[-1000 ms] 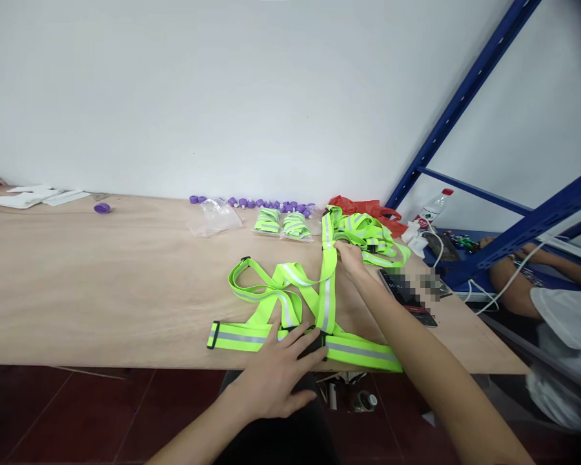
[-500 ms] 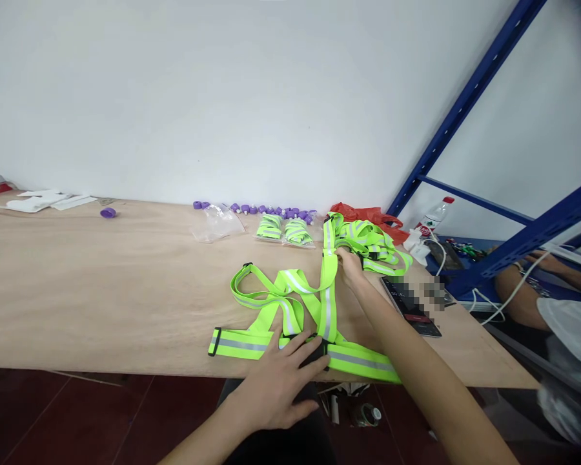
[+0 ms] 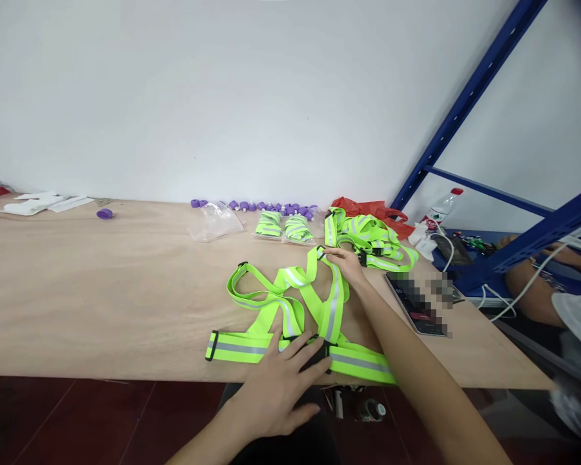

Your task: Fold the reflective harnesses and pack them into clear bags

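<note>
Fingers, left: spread open and laid flat by the left hand (image 3: 275, 387), lower centre of the frame, over the black buckle (image 3: 314, 355); pressed there, it seems, so that the near band is kept from sliding.
Harness: 1 yellow-green reflective harness (image 3: 334, 310), spread at lower centre along the near edge of the table (image 3: 126, 290), its loops partly crossed.
Fingers, right: stretched from the right hand (image 3: 349, 266) onto the harness's far loop, beside a black slider (image 3: 321, 252), probably to steady or straighten it; whether it is pinched cannot be told.
Phone: laid flat, right of centre, near the right forearm, perhaps for its screen to be seen.
Strap pile: heaped loosely beyond the right hand, within reach.
Packets: 2 clear packets (image 3: 297, 228) of folded straps, set side by side, apart from the loose pile.
Purple pieces: lined along the wall, behind the packets.
</note>
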### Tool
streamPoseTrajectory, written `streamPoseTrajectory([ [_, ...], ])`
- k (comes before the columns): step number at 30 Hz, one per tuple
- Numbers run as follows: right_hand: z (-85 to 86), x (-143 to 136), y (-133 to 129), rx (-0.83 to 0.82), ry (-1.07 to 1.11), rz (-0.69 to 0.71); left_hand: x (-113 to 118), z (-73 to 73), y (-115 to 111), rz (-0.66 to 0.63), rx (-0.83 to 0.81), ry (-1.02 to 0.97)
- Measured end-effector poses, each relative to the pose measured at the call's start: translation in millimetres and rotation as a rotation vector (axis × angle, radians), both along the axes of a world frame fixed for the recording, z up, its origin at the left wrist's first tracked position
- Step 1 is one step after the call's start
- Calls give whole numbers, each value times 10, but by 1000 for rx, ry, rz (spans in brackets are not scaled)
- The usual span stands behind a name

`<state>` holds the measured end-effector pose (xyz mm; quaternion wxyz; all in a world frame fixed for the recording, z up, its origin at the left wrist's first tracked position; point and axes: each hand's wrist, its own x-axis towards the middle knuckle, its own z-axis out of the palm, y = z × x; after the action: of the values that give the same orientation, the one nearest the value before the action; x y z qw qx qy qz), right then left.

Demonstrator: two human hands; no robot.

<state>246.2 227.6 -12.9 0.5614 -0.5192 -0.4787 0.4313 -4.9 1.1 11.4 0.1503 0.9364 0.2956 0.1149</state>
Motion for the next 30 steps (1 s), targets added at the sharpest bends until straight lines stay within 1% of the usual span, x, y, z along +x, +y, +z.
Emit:
streamPoseTrajectory([
  [4,-9,27,6,-31,61,61,6,12,2,1,-21,-3],
  [9,23,125,12,-50,205,69,14,9,7,2,-12,1],
  [14,153,173,19,-44,298,62,7,13,4,3,-12,-2],
  [21,343,117,-36,-73,428,126,13,29,2,4,-6,6],
  [25,449,86,-55,-36,442,127,15,37,4,6,-11,10],
  [30,597,106,-81,21,485,177,8,30,-2,9,-13,9],
])
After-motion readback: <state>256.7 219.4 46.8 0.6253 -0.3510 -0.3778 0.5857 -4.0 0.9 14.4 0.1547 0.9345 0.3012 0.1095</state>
